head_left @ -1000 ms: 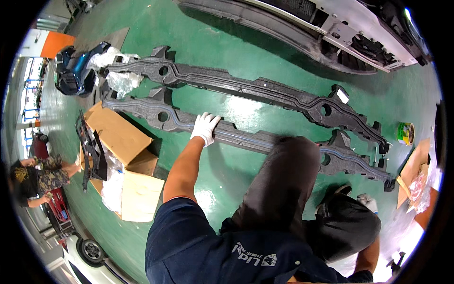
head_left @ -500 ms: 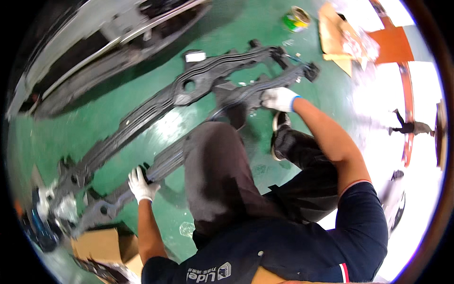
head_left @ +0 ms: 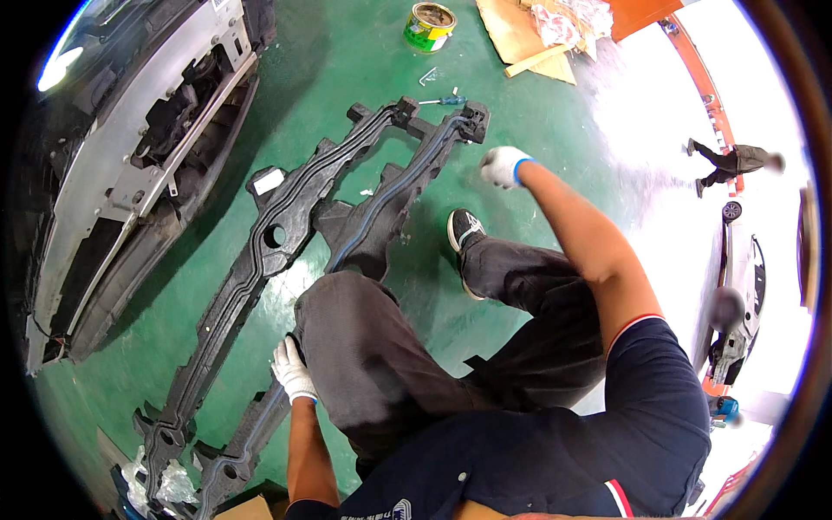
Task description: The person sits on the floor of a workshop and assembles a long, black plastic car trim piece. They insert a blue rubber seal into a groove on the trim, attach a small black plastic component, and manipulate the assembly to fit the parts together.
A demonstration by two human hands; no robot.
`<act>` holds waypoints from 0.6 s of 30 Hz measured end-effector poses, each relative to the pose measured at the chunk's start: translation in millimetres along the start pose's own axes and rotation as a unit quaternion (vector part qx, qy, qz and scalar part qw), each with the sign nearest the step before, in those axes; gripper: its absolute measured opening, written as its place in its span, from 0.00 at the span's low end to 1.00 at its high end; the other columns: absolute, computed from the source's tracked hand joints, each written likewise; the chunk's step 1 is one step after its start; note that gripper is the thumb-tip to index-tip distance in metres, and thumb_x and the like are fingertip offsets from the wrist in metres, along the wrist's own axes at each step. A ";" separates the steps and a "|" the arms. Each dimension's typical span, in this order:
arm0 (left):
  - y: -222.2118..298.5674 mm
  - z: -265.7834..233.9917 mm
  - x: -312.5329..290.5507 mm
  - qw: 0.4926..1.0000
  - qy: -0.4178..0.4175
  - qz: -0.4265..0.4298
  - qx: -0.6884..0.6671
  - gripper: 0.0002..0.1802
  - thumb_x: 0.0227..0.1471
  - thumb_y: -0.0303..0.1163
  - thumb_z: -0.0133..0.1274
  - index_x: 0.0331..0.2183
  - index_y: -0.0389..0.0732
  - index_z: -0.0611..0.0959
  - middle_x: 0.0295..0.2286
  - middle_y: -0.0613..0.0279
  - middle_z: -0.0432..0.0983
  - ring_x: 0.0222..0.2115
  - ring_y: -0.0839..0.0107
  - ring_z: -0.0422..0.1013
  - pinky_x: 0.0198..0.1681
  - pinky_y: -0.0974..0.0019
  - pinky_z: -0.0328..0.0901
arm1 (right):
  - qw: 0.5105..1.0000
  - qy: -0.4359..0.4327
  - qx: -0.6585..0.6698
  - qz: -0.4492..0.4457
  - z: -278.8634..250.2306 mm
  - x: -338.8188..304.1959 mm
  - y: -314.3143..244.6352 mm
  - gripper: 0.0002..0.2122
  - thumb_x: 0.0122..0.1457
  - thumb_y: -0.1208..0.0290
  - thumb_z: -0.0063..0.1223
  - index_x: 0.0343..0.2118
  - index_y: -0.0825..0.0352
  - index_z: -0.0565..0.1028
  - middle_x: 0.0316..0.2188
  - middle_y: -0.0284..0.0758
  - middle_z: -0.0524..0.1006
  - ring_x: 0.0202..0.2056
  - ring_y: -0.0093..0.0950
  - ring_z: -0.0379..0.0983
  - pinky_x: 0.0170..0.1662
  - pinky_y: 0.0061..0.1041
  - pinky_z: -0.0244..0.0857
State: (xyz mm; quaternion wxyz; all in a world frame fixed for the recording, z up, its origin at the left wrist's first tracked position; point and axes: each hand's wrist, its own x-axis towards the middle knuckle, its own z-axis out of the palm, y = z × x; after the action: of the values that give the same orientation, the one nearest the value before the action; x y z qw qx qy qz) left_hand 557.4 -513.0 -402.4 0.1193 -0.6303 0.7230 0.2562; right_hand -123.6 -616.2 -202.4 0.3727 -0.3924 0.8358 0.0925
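Two long dark grey moulded foam absorber bars are laid side by side on the green painted floor [head_left: 537, 113], their long axes running from the lower left to the upper middle of the view. The nearer bar [head_left: 381, 221] passes under the bent knee; the farther bar [head_left: 277, 238] lies just beside it, towards the grey car front [head_left: 130, 173].

The left hand [head_left: 291, 371], in a white knitted glove, is pressed on the lower stretch of the nearer bar, fingers curled against its edge beside the knee. The right hand [head_left: 503, 166], gloved alike, is held in the air just right of that bar's upper end, touching nothing; its fingers look loosely closed, though blur prevents certainty. The bar's upper end therefore lies to the left of the right hand, and the left hand is the nearer of the two.
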 end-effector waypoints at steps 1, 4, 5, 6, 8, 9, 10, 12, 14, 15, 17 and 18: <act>-6.7 8.2 5.0 1.000 0.015 0.003 0.005 0.47 0.57 0.46 0.56 0.74 0.53 0.58 0.70 0.53 0.57 0.72 0.48 0.53 0.75 0.38 0.44 | 0.998 0.024 0.058 0.020 -18.6 -4.1 -1.0 0.22 0.57 0.62 0.56 0.53 0.67 0.82 0.37 0.47 0.86 0.31 0.43 0.84 0.43 0.39 0.79; 3.9 6.8 9.1 1.000 0.013 -0.005 0.003 0.47 0.57 0.46 0.56 0.74 0.54 0.59 0.69 0.53 0.59 0.71 0.48 0.53 0.75 0.39 0.44 | 0.974 0.214 0.069 -0.014 -52.4 -8.7 18.6 0.24 0.61 0.63 0.57 0.60 0.66 0.77 0.48 0.49 0.84 0.45 0.45 0.83 0.55 0.38 0.76; 15.8 5.8 11.7 1.000 0.010 0.006 0.006 0.46 0.58 0.46 0.56 0.73 0.54 0.60 0.69 0.53 0.60 0.71 0.48 0.54 0.74 0.38 0.44 | 0.943 0.323 0.025 -0.071 -52.6 -4.7 37.2 0.24 0.62 0.61 0.57 0.60 0.66 0.76 0.51 0.50 0.83 0.51 0.45 0.82 0.58 0.38 0.74; 16.1 0.4 11.5 1.000 0.016 0.001 0.013 0.46 0.58 0.46 0.56 0.73 0.54 0.60 0.69 0.53 0.60 0.71 0.48 0.54 0.74 0.38 0.45 | 0.933 0.342 0.054 -0.100 -55.5 -4.7 22.7 0.24 0.63 0.59 0.58 0.60 0.66 0.77 0.53 0.51 0.82 0.56 0.45 0.79 0.61 0.38 0.71; 1.7 9.7 15.1 0.999 0.039 -0.008 0.023 0.42 0.58 0.46 0.55 0.71 0.53 0.64 0.68 0.52 0.62 0.70 0.47 0.57 0.73 0.37 0.48 | 0.906 0.378 0.074 -0.174 -60.4 -17.4 -9.5 0.25 0.63 0.54 0.61 0.57 0.67 0.79 0.55 0.52 0.80 0.58 0.46 0.77 0.62 0.39 0.70; -6.9 17.1 15.3 0.998 0.062 0.004 0.032 0.41 0.59 0.47 0.54 0.70 0.53 0.66 0.67 0.53 0.64 0.68 0.48 0.59 0.71 0.36 0.52 | 0.914 0.367 0.020 -0.172 -59.7 -24.0 -27.9 0.24 0.62 0.55 0.61 0.56 0.66 0.80 0.54 0.52 0.80 0.57 0.47 0.77 0.61 0.40 0.70; -11.0 18.5 16.6 0.998 0.058 -0.009 0.014 0.40 0.59 0.48 0.54 0.70 0.54 0.66 0.66 0.55 0.64 0.68 0.49 0.60 0.71 0.36 0.52 | 0.919 0.357 -0.034 -0.167 -59.1 -35.5 -48.0 0.24 0.62 0.55 0.62 0.56 0.66 0.80 0.53 0.51 0.80 0.56 0.47 0.77 0.61 0.41 0.70; -6.5 13.9 18.8 0.996 0.062 -0.044 -0.036 0.38 0.61 0.50 0.52 0.70 0.57 0.67 0.65 0.60 0.66 0.67 0.53 0.61 0.70 0.36 0.55 | 0.909 0.357 -0.125 -0.176 -49.6 -34.2 -53.9 0.21 0.60 0.56 0.63 0.52 0.64 0.81 0.48 0.48 0.80 0.52 0.47 0.77 0.57 0.44 0.72; -9.2 16.7 24.1 0.998 0.055 -0.038 -0.014 0.37 0.61 0.51 0.51 0.69 0.57 0.67 0.66 0.62 0.66 0.67 0.55 0.62 0.70 0.36 0.55 | 0.893 0.383 -0.176 -0.159 -40.2 -27.4 -60.3 0.17 0.58 0.57 0.66 0.45 0.62 0.82 0.45 0.45 0.79 0.49 0.45 0.77 0.51 0.43 0.75; -10.4 21.8 23.5 0.998 0.051 -0.039 -0.003 0.37 0.61 0.51 0.51 0.69 0.57 0.67 0.66 0.62 0.66 0.66 0.55 0.62 0.70 0.36 0.55 | 0.885 0.395 -0.196 -0.146 -34.5 -29.1 -63.9 0.16 0.57 0.58 0.67 0.43 0.62 0.81 0.43 0.45 0.79 0.48 0.45 0.77 0.49 0.43 0.76; -12.5 31.4 23.8 0.996 0.082 -0.028 -0.025 0.37 0.61 0.52 0.51 0.69 0.57 0.68 0.65 0.63 0.66 0.66 0.56 0.62 0.70 0.36 0.55 | 0.873 0.406 -0.222 -0.155 -33.1 -30.1 -66.2 0.14 0.57 0.60 0.68 0.41 0.62 0.81 0.43 0.44 0.78 0.47 0.44 0.77 0.48 0.43 0.76; -15.4 35.5 23.4 0.995 0.096 -0.021 -0.034 0.37 0.61 0.52 0.51 0.69 0.57 0.68 0.65 0.63 0.67 0.66 0.57 0.62 0.70 0.35 0.55 | 0.867 0.411 -0.235 -0.157 -32.5 -32.1 -67.3 0.14 0.57 0.60 0.68 0.41 0.62 0.81 0.42 0.44 0.78 0.46 0.44 0.77 0.47 0.43 0.76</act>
State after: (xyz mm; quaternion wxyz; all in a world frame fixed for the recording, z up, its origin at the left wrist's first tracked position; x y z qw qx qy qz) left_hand 562.9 -515.6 -447.2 0.0331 -0.6705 0.7090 0.2162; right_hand -79.4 -657.4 -147.9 -0.0978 -0.5968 0.7944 0.0566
